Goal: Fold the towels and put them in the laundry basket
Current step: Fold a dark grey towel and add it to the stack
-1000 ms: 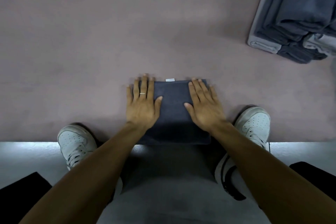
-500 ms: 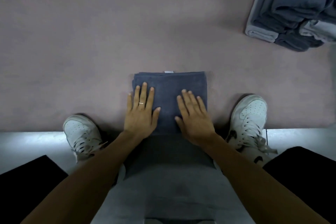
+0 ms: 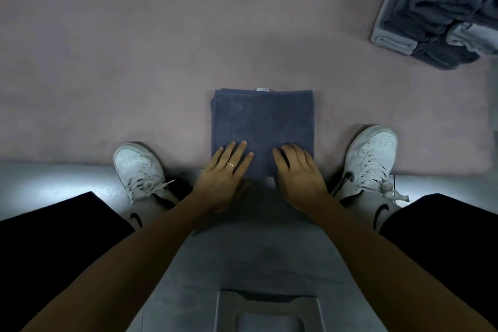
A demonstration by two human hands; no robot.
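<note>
- Head view: a pinkish carpet (image 3: pixel 134 62) covers the upper part of the picture, from 9 o'clock over 12 to 3 o'clock; its near edge meets a grey floor (image 3: pixel 54 180).
- A pile of towels (image 3: pixel 436 8), dark grey and light grey, lies on the carpet at 2 o'clock, well apart from the hands and cut by the picture border.
- The folded towel (image 3: pixel 262 121), dark blue, lies flat on the carpet at the centre, between the two shoes. A small white tag (image 3: pixel 262 90) shows at its far edge, at 12 o'clock of it.
- A grey box-like object (image 3: pixel 266 312) is at 6 o'clock, partly out of the picture; what it is I cannot tell.
- Two white shoes: the left shoe (image 3: pixel 137 167) at 9 o'clock of the towel, the right shoe (image 3: pixel 372 156) at 3 o'clock.
- The left hand (image 3: pixel 223 178) rests flat on the near left corner of the towel, fingers straight and slightly apart, a thin ring (image 3: pixel 231 164) on one finger.
- The right hand (image 3: pixel 299 175) rests on the near right corner, fingers a little bent and close together, pressing on the cloth.
</note>
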